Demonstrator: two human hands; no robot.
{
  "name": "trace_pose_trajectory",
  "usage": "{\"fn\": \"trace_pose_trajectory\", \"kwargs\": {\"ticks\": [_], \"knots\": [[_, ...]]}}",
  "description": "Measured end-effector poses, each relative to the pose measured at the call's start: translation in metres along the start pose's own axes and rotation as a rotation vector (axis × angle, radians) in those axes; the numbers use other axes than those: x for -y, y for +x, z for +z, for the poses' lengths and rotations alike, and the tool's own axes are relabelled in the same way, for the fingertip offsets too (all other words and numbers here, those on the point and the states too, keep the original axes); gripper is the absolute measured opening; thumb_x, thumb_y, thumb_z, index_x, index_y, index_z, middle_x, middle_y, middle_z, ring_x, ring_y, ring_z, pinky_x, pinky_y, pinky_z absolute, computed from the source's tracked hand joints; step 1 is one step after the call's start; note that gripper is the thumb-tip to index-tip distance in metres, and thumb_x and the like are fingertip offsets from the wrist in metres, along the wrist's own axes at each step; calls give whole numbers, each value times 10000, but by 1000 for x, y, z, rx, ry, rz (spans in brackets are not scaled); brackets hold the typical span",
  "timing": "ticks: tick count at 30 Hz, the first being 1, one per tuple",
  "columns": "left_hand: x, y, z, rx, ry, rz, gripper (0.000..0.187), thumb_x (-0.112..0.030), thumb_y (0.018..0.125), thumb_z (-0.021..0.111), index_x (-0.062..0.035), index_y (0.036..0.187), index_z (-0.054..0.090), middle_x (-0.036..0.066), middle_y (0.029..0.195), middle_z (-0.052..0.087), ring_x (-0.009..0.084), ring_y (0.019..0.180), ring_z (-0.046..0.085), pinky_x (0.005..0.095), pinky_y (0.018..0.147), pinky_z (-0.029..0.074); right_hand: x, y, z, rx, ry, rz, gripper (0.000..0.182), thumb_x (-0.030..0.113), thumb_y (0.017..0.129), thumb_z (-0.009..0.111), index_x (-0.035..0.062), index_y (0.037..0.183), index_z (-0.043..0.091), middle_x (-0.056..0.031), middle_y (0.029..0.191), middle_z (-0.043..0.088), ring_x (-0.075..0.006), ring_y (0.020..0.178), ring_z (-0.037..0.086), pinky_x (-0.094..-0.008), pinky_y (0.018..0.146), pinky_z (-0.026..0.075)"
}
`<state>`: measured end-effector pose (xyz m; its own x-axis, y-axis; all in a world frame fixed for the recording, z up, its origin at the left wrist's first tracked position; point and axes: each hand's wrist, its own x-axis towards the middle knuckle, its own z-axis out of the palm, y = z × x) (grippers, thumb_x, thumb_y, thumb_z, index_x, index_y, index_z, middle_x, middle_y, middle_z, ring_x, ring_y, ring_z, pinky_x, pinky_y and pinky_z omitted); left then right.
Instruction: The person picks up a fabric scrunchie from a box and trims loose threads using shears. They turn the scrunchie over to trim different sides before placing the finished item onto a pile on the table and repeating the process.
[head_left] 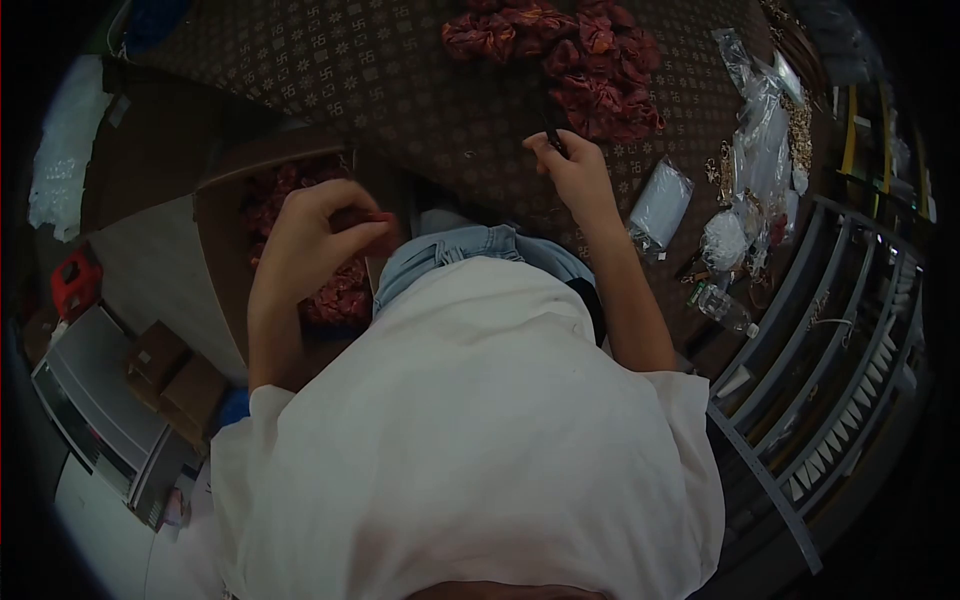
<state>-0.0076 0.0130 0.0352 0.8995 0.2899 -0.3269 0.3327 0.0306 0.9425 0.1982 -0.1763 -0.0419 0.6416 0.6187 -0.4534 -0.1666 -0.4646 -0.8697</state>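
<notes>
My left hand (318,235) is closed, its fingers pinching a small dark red piece (376,219) that looks like soft leather or cloth. It is over an open cardboard box (222,262) on my left, which holds many crumpled red pieces (338,298). My right hand (575,175) is wrapped round a slim black tool (553,137) whose kind I cannot make out. Just beyond that hand, a heap of dark red gathered pieces (605,75) lies on the brown patterned cloth (400,85).
To the right lie a clear plastic packet (661,205), crumpled clear bags (757,135), gold-coloured chains (800,140) and a plastic bottle (722,309). A grey metal rack (765,500) stands at the right edge. Smaller cardboard boxes (172,375) and a red object (76,285) are at the left.
</notes>
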Motion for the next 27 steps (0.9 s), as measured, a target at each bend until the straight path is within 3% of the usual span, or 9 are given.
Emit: {"fn": "trace_pose_trajectory", "kwargs": {"ticks": [2, 3, 5, 9, 13, 19, 22, 24, 27], "knots": [[21, -8, -15, -54, 904, -308, 216, -81, 675, 684, 32, 842, 607, 151, 860, 612, 269, 764, 601, 330, 667, 469, -29, 18, -9, -209, -198, -86, 189, 174, 814, 582, 16, 908, 627, -36, 668, 583, -84, 570, 515, -228, 539, 411], [31, -12, -21, -57, 906, -306, 216, -81, 675, 684, 32, 842, 607, 151, 860, 612, 269, 764, 601, 330, 667, 469, -37, 28, -17, -209, -197, -90, 189, 174, 814, 582, 16, 908, 627, -36, 668, 583, -84, 570, 515, -228, 539, 411], [45, -17, -30, -37, 1202, -551, 359, -168, 681, 691, 30, 960, 585, 195, 942, 587, 336, 843, 566, 386, 723, 455, -48, 46, -35, -484, -505, -239, 197, 184, 785, 594, 31, 907, 623, -116, 777, 631, -263, 774, 619, -336, 656, 470], [42, -15, -21, -183, 1115, -351, 441, -189, 683, 693, 17, 1049, 558, 181, 958, 591, 331, 861, 569, 395, 745, 449, -52, 73, -60, -677, -786, -351, 272, 209, 767, 605, 77, 1004, 607, -132, 849, 632, -298, 760, 604, -375, 692, 467], [31, 4, 2, -143, 1038, -68, 409, -198, 714, 666, 13, 1050, 562, 161, 937, 594, 316, 879, 558, 385, 763, 438, -59, 89, -74, -563, -1083, -75, 279, 246, 729, 586, 82, 954, 600, -159, 942, 570, -332, 901, 557, -421, 738, 456], [33, 30, 46, -137, 853, 191, 248, -262, 747, 632, -21, 791, 593, 122, 775, 591, 288, 803, 579, 384, 724, 427, -63, 84, -112, -717, -764, -236, 281, 273, 788, 578, 5, 853, 632, -148, 856, 635, -267, 772, 610, -334, 685, 457], [33, 40, 59, -173, 671, 200, 241, -219, 745, 632, -3, 848, 607, 123, 782, 588, 292, 760, 574, 373, 697, 451, -40, 63, -117, -652, -357, -309, 279, 208, 820, 578, -28, 964, 613, -103, 824, 642, -197, 752, 605, -293, 645, 462], [34, 42, 64, -169, 579, 199, 266, -236, 757, 628, 6, 869, 616, 143, 812, 593, 286, 774, 578, 357, 696, 459, -10, 40, -92, -631, 356, -176, 219, 182, 829, 597, 1, 952, 585, -28, 792, 608, -147, 629, 539, -266, 596, 437], [30, 45, 67, -199, 298, 205, 329, -310, 788, 609, 1, 894, 622, 132, 808, 617, 248, 763, 599, 339, 672, 469, 9, 13, -62, -416, 447, -97, 208, 155, 817, 621, 15, 957, 558, -11, 751, 565, -117, 603, 485, -251, 549, 399]]}}
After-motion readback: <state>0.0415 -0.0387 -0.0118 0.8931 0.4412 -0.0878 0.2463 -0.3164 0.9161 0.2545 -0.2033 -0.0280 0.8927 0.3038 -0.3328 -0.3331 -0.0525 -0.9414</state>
